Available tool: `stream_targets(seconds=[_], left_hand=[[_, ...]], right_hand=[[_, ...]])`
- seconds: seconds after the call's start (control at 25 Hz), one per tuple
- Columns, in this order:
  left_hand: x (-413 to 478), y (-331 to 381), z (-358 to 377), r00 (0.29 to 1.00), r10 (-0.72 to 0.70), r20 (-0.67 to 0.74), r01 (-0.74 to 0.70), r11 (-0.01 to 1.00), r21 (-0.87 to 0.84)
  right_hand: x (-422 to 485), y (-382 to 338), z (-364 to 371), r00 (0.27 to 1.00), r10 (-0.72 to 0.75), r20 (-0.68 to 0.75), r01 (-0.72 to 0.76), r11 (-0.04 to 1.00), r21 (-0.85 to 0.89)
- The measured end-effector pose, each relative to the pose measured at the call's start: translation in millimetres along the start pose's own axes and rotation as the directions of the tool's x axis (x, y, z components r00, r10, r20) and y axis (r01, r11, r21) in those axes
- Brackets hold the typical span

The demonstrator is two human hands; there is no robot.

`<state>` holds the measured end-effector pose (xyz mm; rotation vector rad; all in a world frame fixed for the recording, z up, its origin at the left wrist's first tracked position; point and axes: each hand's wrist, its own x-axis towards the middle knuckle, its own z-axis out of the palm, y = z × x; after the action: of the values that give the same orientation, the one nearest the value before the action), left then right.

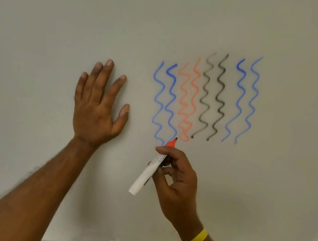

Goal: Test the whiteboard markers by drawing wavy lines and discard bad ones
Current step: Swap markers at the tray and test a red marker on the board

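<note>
While the left hand [98,105] is laid flat with spread fingers on the whiteboard [65,19], the red marker [152,167] is gripped by the right hand [177,179], its tip at 6 o'clock of the wavy lines [202,98].

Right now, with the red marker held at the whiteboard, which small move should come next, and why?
Probably lift the red marker off the whiteboard with the right hand: two red wavy lines are finished, and they look paler than the black lines beside them, so it may be a discard.
</note>
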<state>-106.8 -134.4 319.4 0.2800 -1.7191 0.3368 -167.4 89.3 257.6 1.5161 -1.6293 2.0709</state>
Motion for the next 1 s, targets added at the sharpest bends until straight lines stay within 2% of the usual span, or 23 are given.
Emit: stream_targets(seconds=[0.2,0.32,0.48,0.68,0.8,0.92,1.0], left_hand=[[-5,-1,1,1.0,0.018,-0.015,-0.018,1.0,0.007],[-7,0,1,1.0,0.017,-0.013,-0.017,1.0,0.011],[-9,-3,0,1.0,0.023,-0.006,-0.023,1.0,0.005],[-18,-5,1,1.0,0.011,0.0,-0.011,1.0,-0.001],[-24,-6,3,1.0,0.01,0.002,-0.01,1.0,-0.002],[-28,-7,2,1.0,0.013,0.003,-0.013,1.0,-0.004],[-29,-8,3,1.0,0.015,0.0,-0.015,1.0,-0.006]], right_hand=[[46,-21,19,0.98,-0.194,0.041,0.197,0.973,-0.123],[78,-29,30,0.982,-0.187,0.022,0.188,0.96,-0.206],[113,-31,39,0.956,-0.288,-0.063,0.253,0.91,-0.328],[96,-9,37,0.947,-0.319,-0.038,0.273,0.861,-0.429],[79,2,34,0.96,-0.272,-0.067,0.221,0.884,-0.412],[62,12,30,0.96,-0.278,0.006,0.249,0.848,-0.469],[50,21,26,0.962,-0.273,-0.008,0.237,0.85,-0.471]])
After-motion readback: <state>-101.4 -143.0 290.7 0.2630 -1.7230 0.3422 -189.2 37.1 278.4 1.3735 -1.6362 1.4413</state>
